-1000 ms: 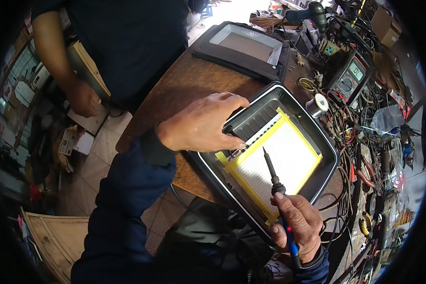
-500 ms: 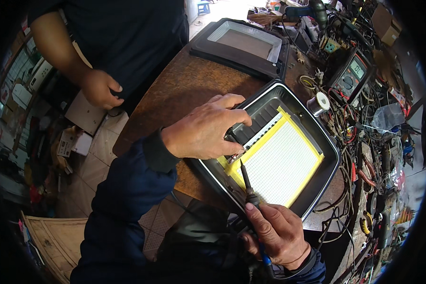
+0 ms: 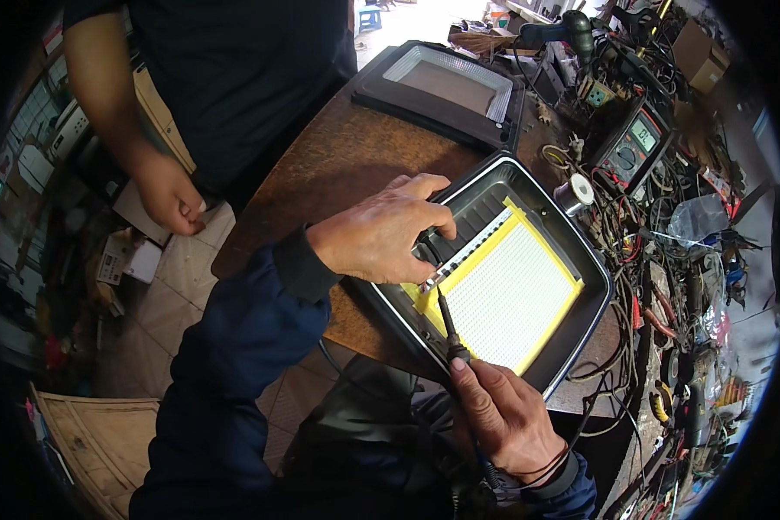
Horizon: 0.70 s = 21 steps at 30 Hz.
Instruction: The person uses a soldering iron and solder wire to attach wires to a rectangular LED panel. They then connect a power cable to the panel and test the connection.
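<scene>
My right hand [image 3: 507,420] grips a soldering iron [image 3: 459,349] like a pen. Its dark tip points up at the near-left corner of a white LED panel [image 3: 507,299] edged with yellow tape. The panel lies inside a black lamp housing [image 3: 600,299] with a pale rim. Over the housing's left side, my left hand [image 3: 381,230] is curled, thumb low by the taped corner and forefinger bent above it. Something dark shows between these fingers, too hidden to name. A strip with dark spots [image 3: 472,251] runs along the panel's upper-left edge, beside the thumb.
A black frame with a clear window [image 3: 446,87] lies at the table's [image 3: 321,165] far end. Right of the housing are a solder spool [image 3: 574,192], a multimeter [image 3: 633,147] and tangled cables [image 3: 620,347]. Another person's hand [image 3: 172,198] hangs at the left.
The iron's tip has shifted slightly up and left, closer to the panel's corner. My left hand has barely moved. The other person's hand has lowered and moved left.
</scene>
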Tool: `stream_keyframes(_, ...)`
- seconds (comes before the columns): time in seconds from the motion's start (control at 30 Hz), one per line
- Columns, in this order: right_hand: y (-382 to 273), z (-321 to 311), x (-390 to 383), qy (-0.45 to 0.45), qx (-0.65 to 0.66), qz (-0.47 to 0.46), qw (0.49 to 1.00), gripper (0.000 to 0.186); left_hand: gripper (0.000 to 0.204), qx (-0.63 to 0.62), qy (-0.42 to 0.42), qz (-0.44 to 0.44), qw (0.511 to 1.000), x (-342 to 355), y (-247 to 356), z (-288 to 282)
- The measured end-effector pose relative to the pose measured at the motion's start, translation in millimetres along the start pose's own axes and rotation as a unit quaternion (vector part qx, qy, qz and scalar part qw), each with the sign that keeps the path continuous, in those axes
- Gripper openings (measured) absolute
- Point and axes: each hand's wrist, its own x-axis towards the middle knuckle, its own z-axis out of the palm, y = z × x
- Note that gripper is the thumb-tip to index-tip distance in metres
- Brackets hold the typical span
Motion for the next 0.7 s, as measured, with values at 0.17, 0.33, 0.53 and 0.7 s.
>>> stream_keyframes(0.17,3,-11,2,-0.033,0.028,0.017,0.999,0.071,0.041,-0.004,0.003,0.007,1.0,0,-5,1)
stream_keyframes(0.33,19,-19,1,-0.062,0.029,-0.006,0.998,0.074,0.041,-0.011,-0.006,-0.006,1.0,-1,-5,1)
stream_keyframes(0.53,18,-15,2,-0.058,0.037,-0.008,0.998,0.07,0.042,-0.029,-0.029,-0.022,0.999,0,-6,0)
stream_keyframes(0.7,19,-13,1,-0.052,0.022,-0.017,0.998,0.073,0.042,-0.028,-0.036,-0.019,0.999,0,-5,-1)
